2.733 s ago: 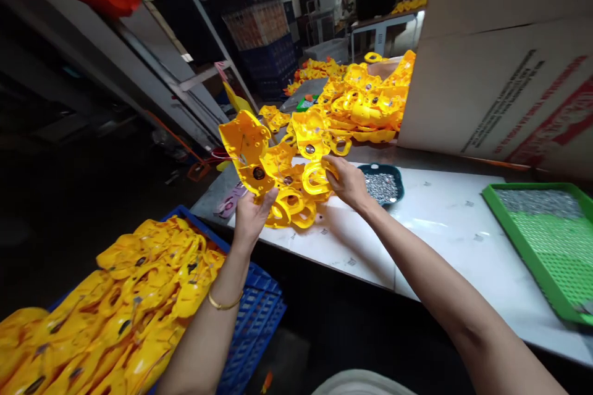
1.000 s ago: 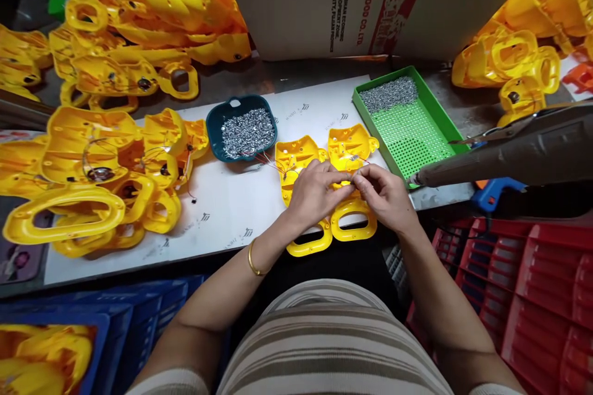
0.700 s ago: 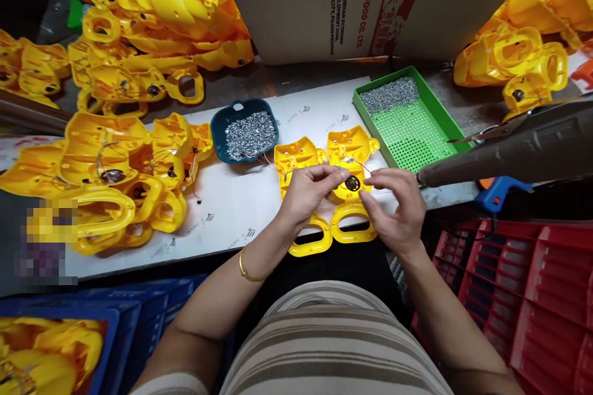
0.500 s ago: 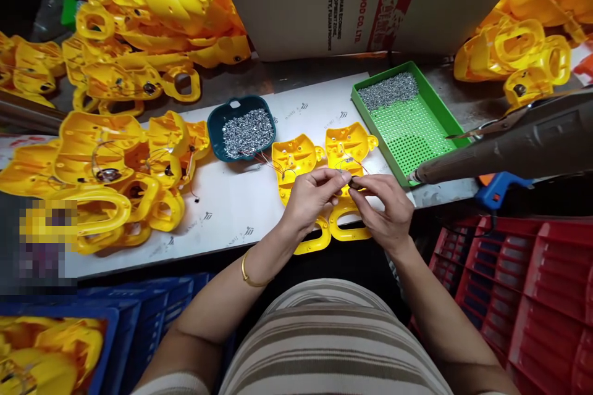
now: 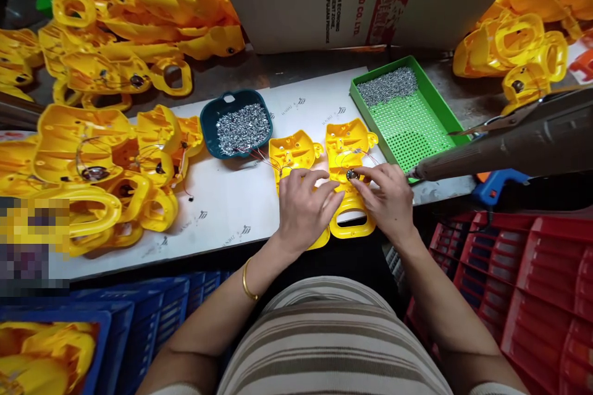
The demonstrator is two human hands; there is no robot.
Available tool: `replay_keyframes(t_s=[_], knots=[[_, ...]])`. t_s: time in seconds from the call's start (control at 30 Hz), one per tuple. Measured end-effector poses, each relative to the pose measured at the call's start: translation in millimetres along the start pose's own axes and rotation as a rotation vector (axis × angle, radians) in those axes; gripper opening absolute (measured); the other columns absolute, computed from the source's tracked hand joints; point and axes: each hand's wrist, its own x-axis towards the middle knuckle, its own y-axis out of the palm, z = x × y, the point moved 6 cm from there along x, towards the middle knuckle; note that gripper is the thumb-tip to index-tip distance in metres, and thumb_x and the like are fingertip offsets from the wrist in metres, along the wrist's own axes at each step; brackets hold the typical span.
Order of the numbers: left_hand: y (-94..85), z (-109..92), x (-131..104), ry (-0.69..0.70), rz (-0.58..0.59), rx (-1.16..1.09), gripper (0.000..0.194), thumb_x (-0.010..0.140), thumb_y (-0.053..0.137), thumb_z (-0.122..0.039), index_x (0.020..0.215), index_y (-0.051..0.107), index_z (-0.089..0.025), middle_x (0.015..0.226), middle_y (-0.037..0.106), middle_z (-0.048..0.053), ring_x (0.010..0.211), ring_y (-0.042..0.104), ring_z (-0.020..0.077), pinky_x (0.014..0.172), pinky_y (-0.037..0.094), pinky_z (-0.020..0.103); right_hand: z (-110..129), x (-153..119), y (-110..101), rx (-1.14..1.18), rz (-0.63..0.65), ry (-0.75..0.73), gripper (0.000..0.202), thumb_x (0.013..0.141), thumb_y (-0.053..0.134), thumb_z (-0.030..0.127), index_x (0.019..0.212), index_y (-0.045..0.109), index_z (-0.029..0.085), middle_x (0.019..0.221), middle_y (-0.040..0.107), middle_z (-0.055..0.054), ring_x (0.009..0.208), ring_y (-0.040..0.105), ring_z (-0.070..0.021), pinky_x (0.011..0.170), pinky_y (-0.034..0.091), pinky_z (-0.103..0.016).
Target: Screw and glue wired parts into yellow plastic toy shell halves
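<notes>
Two yellow plastic shell halves with ring handles lie side by side on the white board. In the right-hand yellow shell [image 5: 348,135] sits a small round dark speaker [image 5: 353,174], pinched at its edge by my right hand [image 5: 389,197] between thumb and fingers. Thin wires run across the inside of that shell. My left hand [image 5: 306,207] hovers over the left-hand yellow shell [image 5: 295,150], its fingers bent and apart with nothing visible in them. It hides much of that shell's lower part.
A dark teal tray of screws [image 5: 244,129] stands left, a green perforated tray [image 5: 428,117] with more screws right. A grey tool [image 5: 500,142] reaches in from the right, above a blue-handled tool [image 5: 499,187]. Yellow shells [image 5: 88,136] pile up left; a carton [image 5: 296,6] stands behind.
My hands have drawn apart; the left has let go and moved slightly left. The right has lowered the round speaker into the right-hand shell. The view has shifted slightly.
</notes>
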Motion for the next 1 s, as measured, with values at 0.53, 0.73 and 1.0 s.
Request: replay_keyframes(t_s=[0.53,0.73,1.0], knots=[[18.5,-1.4,-16.4,-0.012,0.219,0.193,0.02,0.086,0.068,-0.037,0.103,0.07,-0.028,0.116,0.066,0.005,0.103,0.052,0.0278,0.088,0.028,0.045,9.9,5.9,19.2,-0.224,0.1,-0.045,0.016,0.09,0.064,0.035,0.096,0.073,0.023,0.087,0.071,-0.003,0.083,0.052,-0.0222,0.071,0.034,-0.035],[20.1,-5.4,-17.4,-0.001,0.207,0.222,0.016,0.089,0.064,-0.037,0.097,0.068,-0.024,0.104,0.068,0.005,0.099,0.053,0.0271,0.088,0.028,0.046,7.7,7.9,21.6,-0.19,0.146,-0.085,0.015,0.09,0.063,0.032,0.096,0.071,0.021,0.088,0.072,-0.004,0.083,0.053,-0.0228,0.073,0.038,-0.035],[14.4,-4.2,-20.7,0.007,0.165,0.178,0.013,0.086,0.069,-0.035,0.091,0.069,-0.023,0.096,0.069,0.004,0.097,0.054,0.0258,0.088,0.028,0.046,3.6,-7.3,19.0,-0.105,0.112,-0.096,0.021,0.092,0.059,0.028,0.103,0.073,0.018,0.086,0.058,-0.007,0.078,0.053,-0.019,0.062,0.043,-0.029]])
